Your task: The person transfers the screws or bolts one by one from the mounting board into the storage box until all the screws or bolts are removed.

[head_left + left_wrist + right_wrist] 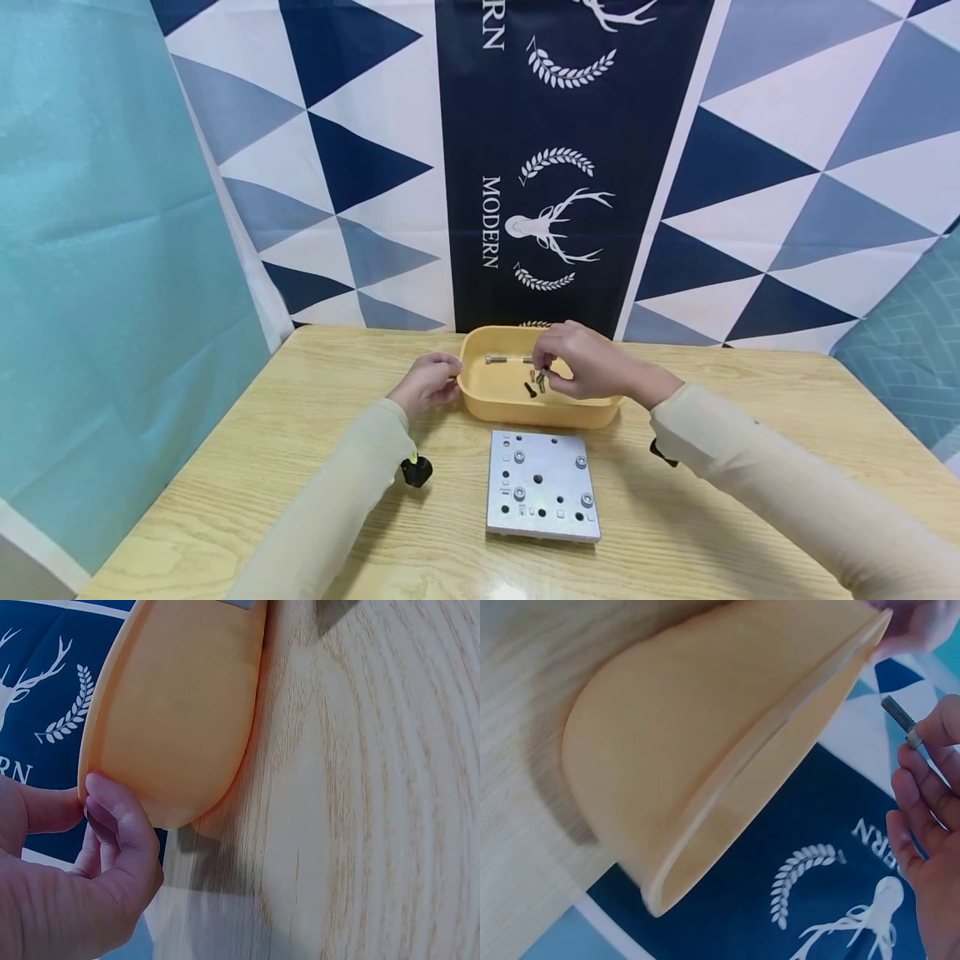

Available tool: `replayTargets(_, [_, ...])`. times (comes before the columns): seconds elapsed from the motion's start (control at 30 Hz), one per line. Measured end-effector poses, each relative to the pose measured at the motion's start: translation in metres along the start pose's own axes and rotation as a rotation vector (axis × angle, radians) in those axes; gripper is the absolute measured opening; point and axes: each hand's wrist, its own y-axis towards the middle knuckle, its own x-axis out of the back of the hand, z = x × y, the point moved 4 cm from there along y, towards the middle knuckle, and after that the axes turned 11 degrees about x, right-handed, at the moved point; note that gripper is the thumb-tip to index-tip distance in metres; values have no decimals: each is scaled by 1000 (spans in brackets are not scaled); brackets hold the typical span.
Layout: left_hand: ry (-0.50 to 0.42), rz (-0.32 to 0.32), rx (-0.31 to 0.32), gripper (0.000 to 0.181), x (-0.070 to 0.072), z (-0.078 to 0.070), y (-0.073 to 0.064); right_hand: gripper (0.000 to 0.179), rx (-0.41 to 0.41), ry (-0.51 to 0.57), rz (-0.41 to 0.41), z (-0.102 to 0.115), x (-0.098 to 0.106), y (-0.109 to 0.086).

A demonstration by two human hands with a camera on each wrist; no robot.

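A yellow plastic bin (540, 412) stands at the back of the table with several loose screws (497, 359) inside. My left hand (429, 382) grips its left rim; in the left wrist view, the thumb and fingers (124, 817) pinch the bin wall (180, 705). Over the bin's right part, my right hand (585, 360) pinches a screw (901, 716) by its head between thumb and fingers, the threaded end pointing away from the hand. In front of the bin lies a silver metal plate (555, 462) with holes and several socket-head screws in it.
The wooden table (337, 375) ends at a patterned cloth backdrop (375, 225). A blue-green covering (112, 250) hangs at the left. Black wrist devices (417, 472) show under both sleeves.
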Motion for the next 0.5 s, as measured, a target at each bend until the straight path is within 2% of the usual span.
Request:
replayTargets(0.2, [11, 11, -18, 9, -1, 1, -1, 12, -65, -27, 49, -20, -7, -6])
replayTargets(0.5, [15, 3, -29, 7, -1, 1, -3, 13, -70, -14, 37, -38, -16, -17])
